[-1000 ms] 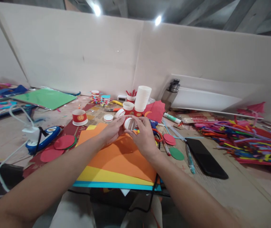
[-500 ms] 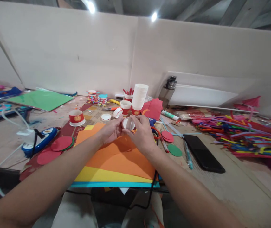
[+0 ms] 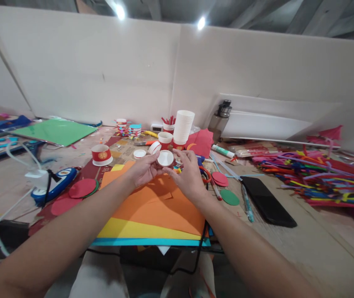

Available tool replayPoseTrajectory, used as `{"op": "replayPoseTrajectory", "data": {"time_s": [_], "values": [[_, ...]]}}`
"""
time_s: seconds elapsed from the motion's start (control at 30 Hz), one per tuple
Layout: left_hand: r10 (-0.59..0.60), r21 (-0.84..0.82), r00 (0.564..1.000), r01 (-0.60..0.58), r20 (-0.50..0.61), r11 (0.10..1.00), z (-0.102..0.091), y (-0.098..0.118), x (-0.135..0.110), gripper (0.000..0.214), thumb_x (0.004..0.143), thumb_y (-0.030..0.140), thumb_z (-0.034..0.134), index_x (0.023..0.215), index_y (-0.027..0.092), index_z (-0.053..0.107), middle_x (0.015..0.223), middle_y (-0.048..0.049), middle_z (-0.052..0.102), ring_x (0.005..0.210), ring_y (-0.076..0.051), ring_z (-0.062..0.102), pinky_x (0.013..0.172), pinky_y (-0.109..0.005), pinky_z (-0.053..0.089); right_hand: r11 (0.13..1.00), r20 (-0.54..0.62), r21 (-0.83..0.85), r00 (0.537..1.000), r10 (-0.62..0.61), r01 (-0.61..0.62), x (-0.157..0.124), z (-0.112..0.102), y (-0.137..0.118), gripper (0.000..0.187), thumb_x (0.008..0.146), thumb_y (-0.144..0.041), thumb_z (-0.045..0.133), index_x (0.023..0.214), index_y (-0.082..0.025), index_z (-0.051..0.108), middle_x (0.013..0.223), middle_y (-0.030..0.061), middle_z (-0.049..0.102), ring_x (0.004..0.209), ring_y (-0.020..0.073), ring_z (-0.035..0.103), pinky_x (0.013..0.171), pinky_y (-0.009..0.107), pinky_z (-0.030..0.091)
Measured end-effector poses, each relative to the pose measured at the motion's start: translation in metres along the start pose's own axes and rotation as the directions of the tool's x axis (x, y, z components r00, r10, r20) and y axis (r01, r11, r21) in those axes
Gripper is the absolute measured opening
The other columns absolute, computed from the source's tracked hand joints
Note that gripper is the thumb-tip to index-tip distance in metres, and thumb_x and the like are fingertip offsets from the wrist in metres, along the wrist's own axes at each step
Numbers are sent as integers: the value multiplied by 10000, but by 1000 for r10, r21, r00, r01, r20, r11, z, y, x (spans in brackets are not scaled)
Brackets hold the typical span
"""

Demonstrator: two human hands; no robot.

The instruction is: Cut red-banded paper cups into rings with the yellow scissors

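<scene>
Both of my hands meet above a stack of coloured paper sheets, orange on top. My left hand holds a small cut-down paper cup, white inside with a red outside, its opening turned up toward me. My right hand pinches the same cup from the right with thumb and fingers. Just behind the cup stand a tall stack of white paper cups and a short red cup.
Red and green paper discs and a blue glue gun lie to the left. A black phone, a pen and a heap of coloured pipe cleaners fill the right. A green sheet lies far left, and white partition walls stand behind.
The small cup has been turned in my hands: its opening, earlier tilted toward me, now faces more upward. My hands shifted slightly left with it.
</scene>
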State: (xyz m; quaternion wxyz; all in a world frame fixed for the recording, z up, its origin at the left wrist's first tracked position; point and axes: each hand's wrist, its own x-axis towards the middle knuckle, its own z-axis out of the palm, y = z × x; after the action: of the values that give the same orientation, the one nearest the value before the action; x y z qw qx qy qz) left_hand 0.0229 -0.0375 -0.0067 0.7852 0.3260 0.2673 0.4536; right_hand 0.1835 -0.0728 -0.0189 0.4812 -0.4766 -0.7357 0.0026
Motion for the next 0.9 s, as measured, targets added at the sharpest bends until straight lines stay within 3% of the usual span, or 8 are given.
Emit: {"op": "replayPoseTrajectory", "data": {"time_s": [0.2, 0.73, 0.9], "values": [[-15, 23, 1000, 15, 14, 1000, 2, -1, -2, 291, 974, 225, 440, 1106, 55, 636, 922, -153, 744, 737, -181, 718, 687, -314, 609, 1000, 15, 20, 1000, 2, -3, 1, -1, -2, 479, 745, -240, 780, 1192, -159, 627, 1081, 113, 547, 1040, 258, 539, 938, 432, 479], [-28, -7, 999, 28, 40, 1000, -5, -3, 2, 318, 973, 254, 447, 1190, 94, 615, 918, -138, 752, 738, -197, 734, 664, -311, 615, 953, 37, 264, 989, 145, -150, 2, 0, -4, 377, 764, -264, 744, 1120, -217, 631, 1069, 75, 558, 879, 186, 595, 750, 355, 550], [-19, -18, 1000, 20, 10, 1000, -4, -2, 1, 276, 968, 250, 460, 1128, 107, 634, 883, -109, 752, 694, -163, 719, 664, -299, 617, 911, 63, 352, 976, 206, -215, 3, 2, -2, 398, 729, -271, 763, 1101, -209, 635, 1044, 57, 582, 815, 154, 582, 746, 328, 536]]}}
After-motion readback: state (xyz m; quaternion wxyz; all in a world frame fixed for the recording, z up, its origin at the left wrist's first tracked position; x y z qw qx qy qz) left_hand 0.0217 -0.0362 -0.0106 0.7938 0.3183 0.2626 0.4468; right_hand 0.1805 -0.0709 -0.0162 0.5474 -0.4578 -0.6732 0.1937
